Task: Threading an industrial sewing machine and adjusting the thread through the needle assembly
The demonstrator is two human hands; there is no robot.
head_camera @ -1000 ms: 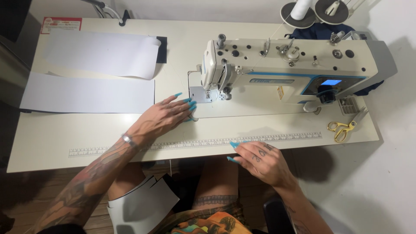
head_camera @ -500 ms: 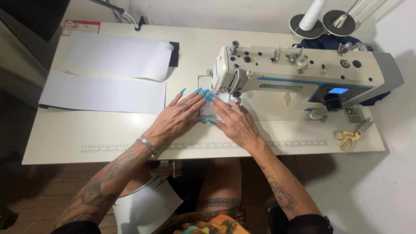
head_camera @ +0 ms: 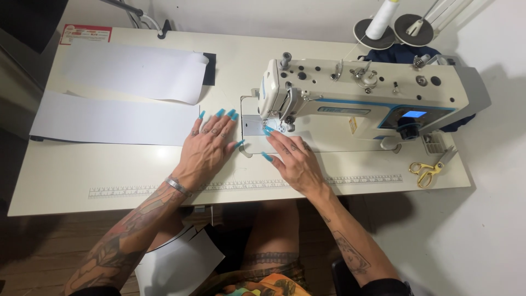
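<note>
A cream industrial sewing machine (head_camera: 361, 96) stands on the pale table (head_camera: 76, 175). My left hand (head_camera: 207, 143) lies flat on the table left of the needle plate (head_camera: 252, 127), fingers spread, holding nothing. My right hand (head_camera: 293, 156) reaches to the presser foot (head_camera: 276, 127); its fingertips touch something small and whitish there, too small to identify. Both hands have long turquoise nails.
Two long white sheets (head_camera: 112, 120) (head_camera: 134, 68) lie on the table's left side. Yellow-handled scissors (head_camera: 424, 167) rest at the right edge. Thread spool stands (head_camera: 381, 22) sit behind the machine. A printed ruler (head_camera: 246, 183) runs along the front edge. White pieces (head_camera: 178, 260) lie on my lap.
My right hand came up from the table's front edge to the presser foot. My left hand slid a little left, away from the needle plate.
</note>
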